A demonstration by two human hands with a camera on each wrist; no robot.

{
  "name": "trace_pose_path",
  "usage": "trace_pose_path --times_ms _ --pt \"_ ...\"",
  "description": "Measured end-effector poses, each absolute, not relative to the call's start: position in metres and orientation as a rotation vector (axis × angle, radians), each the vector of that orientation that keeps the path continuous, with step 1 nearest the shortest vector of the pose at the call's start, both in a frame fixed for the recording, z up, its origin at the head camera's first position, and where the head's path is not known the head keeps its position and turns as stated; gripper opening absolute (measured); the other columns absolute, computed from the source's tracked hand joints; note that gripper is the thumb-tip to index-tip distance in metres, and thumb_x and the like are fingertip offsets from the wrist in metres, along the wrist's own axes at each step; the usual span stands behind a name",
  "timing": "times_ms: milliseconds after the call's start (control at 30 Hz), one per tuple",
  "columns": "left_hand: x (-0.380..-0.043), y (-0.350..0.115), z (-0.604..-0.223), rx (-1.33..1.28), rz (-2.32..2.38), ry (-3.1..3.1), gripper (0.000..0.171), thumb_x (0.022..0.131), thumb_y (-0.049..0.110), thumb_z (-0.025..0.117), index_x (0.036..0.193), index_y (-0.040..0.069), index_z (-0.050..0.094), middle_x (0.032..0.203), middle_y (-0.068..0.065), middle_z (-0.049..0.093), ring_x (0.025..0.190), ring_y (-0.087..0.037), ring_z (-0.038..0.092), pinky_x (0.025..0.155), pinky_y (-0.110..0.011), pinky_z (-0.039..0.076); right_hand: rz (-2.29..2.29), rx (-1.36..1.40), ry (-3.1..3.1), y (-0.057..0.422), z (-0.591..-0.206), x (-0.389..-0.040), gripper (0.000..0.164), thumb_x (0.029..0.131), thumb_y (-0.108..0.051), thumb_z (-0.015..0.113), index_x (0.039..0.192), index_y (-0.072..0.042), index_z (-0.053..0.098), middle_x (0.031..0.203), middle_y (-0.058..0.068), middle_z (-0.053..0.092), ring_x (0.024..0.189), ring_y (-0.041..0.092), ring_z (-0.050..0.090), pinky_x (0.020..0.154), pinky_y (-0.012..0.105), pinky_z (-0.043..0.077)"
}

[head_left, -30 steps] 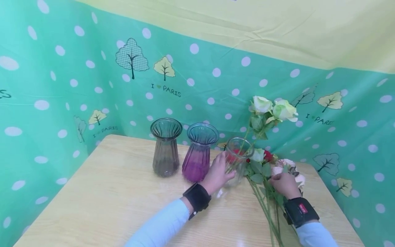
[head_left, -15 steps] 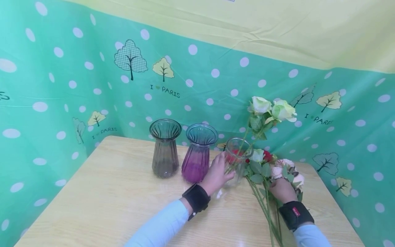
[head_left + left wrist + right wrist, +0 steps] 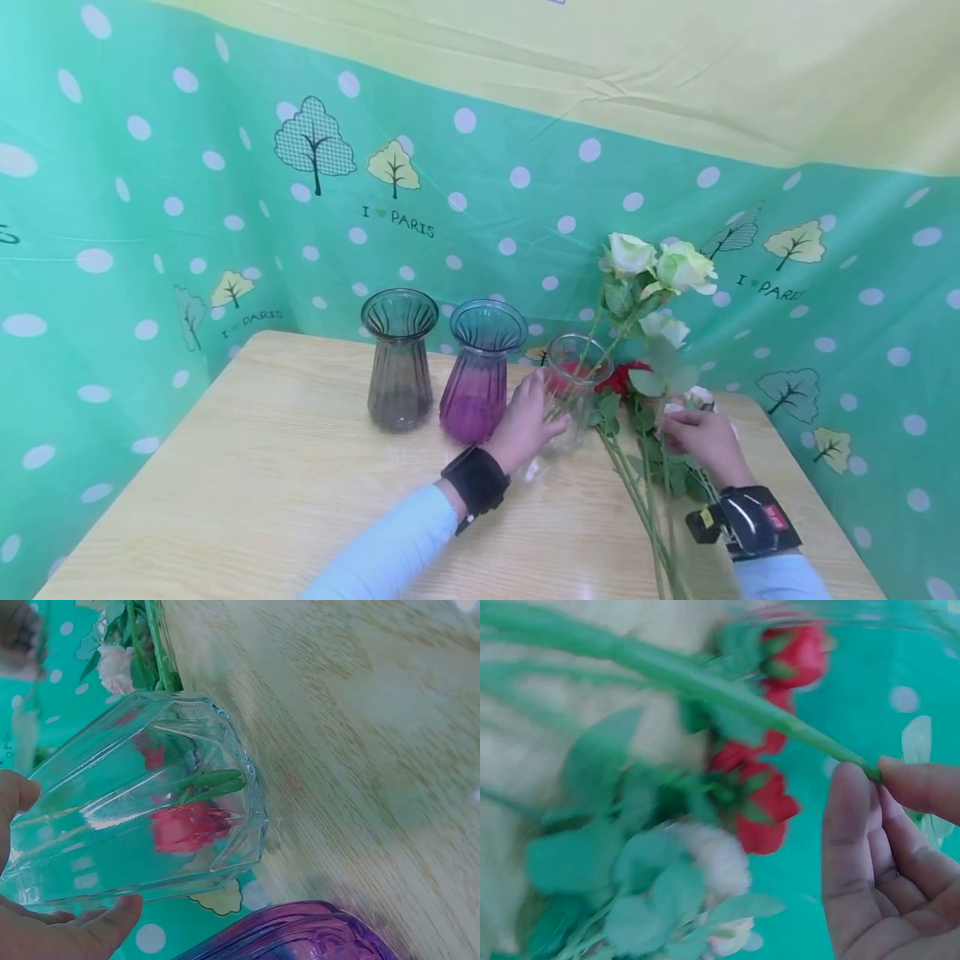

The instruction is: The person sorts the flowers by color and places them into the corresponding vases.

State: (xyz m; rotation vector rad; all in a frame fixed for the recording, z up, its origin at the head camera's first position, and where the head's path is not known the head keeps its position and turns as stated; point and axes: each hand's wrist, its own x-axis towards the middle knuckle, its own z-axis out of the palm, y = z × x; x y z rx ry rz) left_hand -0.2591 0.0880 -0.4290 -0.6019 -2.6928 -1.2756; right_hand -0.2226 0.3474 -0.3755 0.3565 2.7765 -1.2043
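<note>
My left hand (image 3: 525, 425) grips the clear glass vase (image 3: 97, 840) from its left side, thumb and fingers round it. Two white roses (image 3: 686, 268) stand in that vase, their green stem ends (image 3: 214, 784) visible through the glass near its base. Red petals also show through the glass. To the right, my right hand (image 3: 708, 442) pinches another white rose (image 3: 664, 327) by its green stem (image 3: 705, 691), between thumb and fingertips. Its bloom is raised, just below the blooms in the vase, and its leaves look blurred.
Left of the clear vase stand a purple-blue vase (image 3: 474, 404) and a grey vase (image 3: 401, 383). Red roses (image 3: 761, 806) and pale pink roses (image 3: 712, 859) lie on the wooden table (image 3: 262, 467) at right, stems toward the front. A green curtain (image 3: 450, 242) hangs behind.
The right hand has lifted a white rose up out of the lying bunch, uncovering red roses there. The left hand and the clear vase have stayed in place.
</note>
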Motion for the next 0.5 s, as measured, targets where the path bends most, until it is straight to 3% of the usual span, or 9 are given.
trace_pose_path --times_ms 167,267,333,500 --pt "-0.259 0.088 -0.430 -0.596 -1.285 -2.694 0.083 0.085 0.027 0.067 0.145 -0.006 0.020 0.147 -0.023 0.031 0.135 -0.032 0.035 0.112 -0.040 0.035 -1.528 0.342 2.652 0.346 -0.355 -0.222 0.059 0.096 -0.032 0.052 0.133 0.012 0.040 0.085 -0.009 0.064 0.075 0.002 0.063 0.073 0.019 0.056" --pt "-0.259 0.087 -0.430 -0.591 -1.284 -2.698 0.083 0.085 0.027 0.068 0.145 -0.005 0.020 0.148 -0.022 0.031 0.135 -0.031 0.035 0.112 -0.039 0.035 -1.792 0.302 2.555 0.345 -0.342 -0.220 0.059 0.094 -0.032 0.055 0.133 0.010 0.040 0.082 -0.013 0.063 0.076 0.002 0.065 0.075 0.017 0.056" --pt "-0.259 0.087 -0.430 -0.594 -1.273 -2.702 0.083 0.085 0.027 0.067 0.145 -0.006 0.020 0.148 -0.022 0.031 0.136 -0.031 0.035 0.112 -0.039 0.035 -1.983 0.306 2.480 0.344 -0.333 -0.218 0.048 0.092 -0.030 0.059 0.127 0.001 0.049 0.081 -0.011 0.065 0.076 0.003 0.066 0.074 0.016 0.056" --pt "-0.259 0.088 -0.430 -0.593 -1.260 -2.709 0.083 0.086 0.028 0.066 0.146 -0.005 0.019 0.148 -0.022 0.030 0.137 -0.031 0.034 0.113 -0.039 0.034 -2.488 0.365 2.199 0.339 -0.313 -0.216 0.011 0.086 -0.022 0.068 0.094 -0.014 0.066 0.078 -0.002 0.068 0.073 0.008 0.067 0.071 0.018 0.057"
